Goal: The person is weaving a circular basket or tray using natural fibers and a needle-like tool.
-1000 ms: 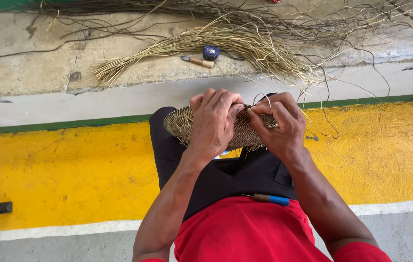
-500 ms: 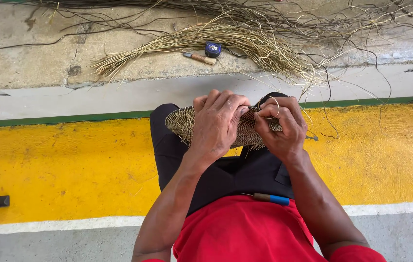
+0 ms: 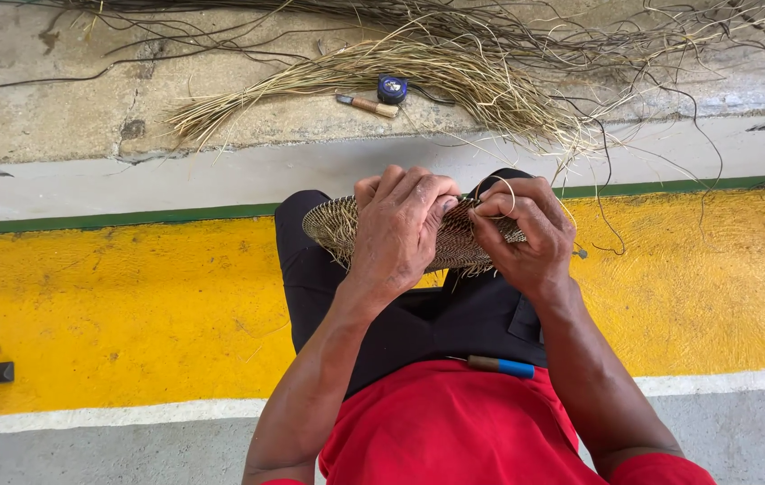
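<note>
1. Weaving in hand: a flat, round woven disc (image 3: 333,224) of pale fibre sits on the person's lap, at centre frame, held level across the black trousers (image 3: 454,314).
2. Left hand (image 3: 400,229) lies over the middle of the disc, fingers curled down onto its top edge; grip pressed together on the weave.
3. Right hand (image 3: 526,229) is at 3 o'clock of the left, touching it at the fingertips. Thumb and forefinger pinch a thin fibre strand (image 3: 506,184) that loops up over the knuckles.
4. Only the left part of the disc and a strip at its right rim show; the hands cover the rest.
5. At 12 o'clock, on the concrete ledge (image 3: 41,108), lies a bundle of dry straw-coloured fibres (image 3: 418,72), with dark thin strands tangled beyond it.
6. Against the bundle: a small tool with a wooden handle (image 3: 366,105) and, just beside it, a round blue object (image 3: 391,88); what kind, cannot tell.
7. At 6 o'clock of the hands, a blue-capped pen-like tool (image 3: 499,365) rests at the hem of the red shirt (image 3: 454,431).
8. Floor under the legs is painted yellow (image 3: 113,305).
</note>
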